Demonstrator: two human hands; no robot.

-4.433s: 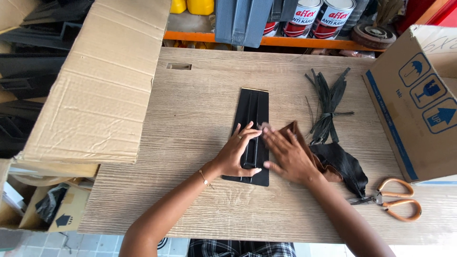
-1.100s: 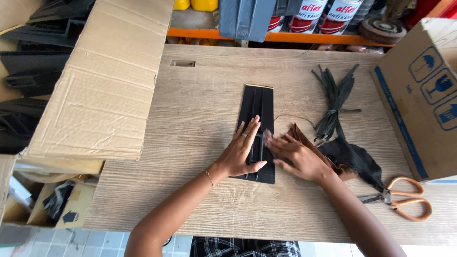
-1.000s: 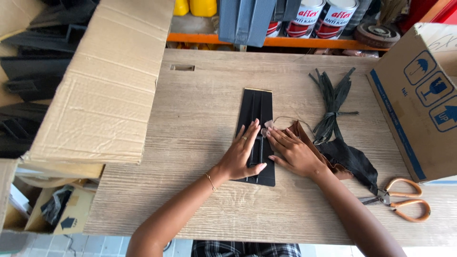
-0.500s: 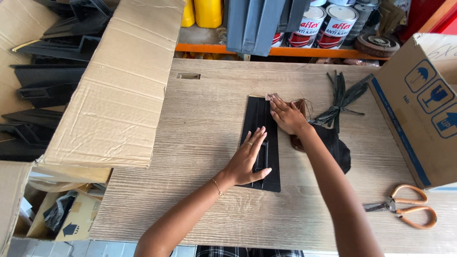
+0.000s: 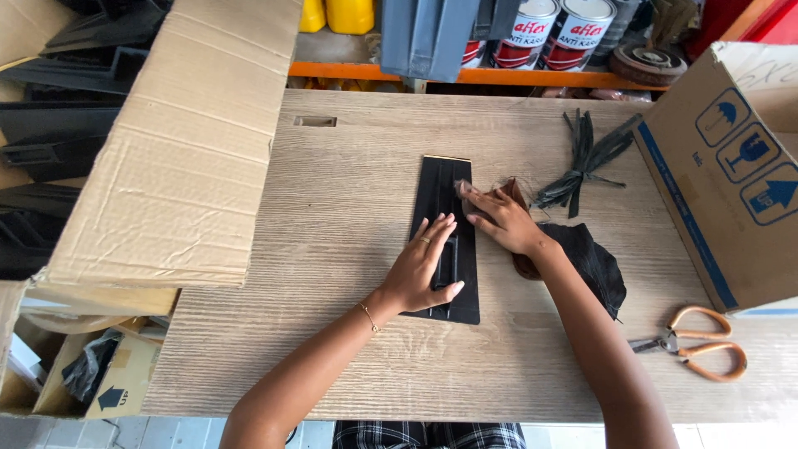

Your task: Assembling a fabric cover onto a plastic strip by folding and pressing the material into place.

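Black plastic panel (image 5: 446, 237) flat on wooden table (image 5: 332, 208), long axis running away from person. Left hand (image 5: 424, 270) open, palm pressing panel's near half. Right hand (image 5: 503, 220) nearer far end, fingertips pinching small cloth there, grasp unclear.

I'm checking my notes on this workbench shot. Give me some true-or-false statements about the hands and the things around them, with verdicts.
1. The left hand lies flat on the black panel. True.
2. The right hand holds the scissors. False: they lie alone on the table, near its right edge.
3. A dark cloth lies right of the panel. True.
4. The black strips lie on the panel. False: they lie apart, further right.
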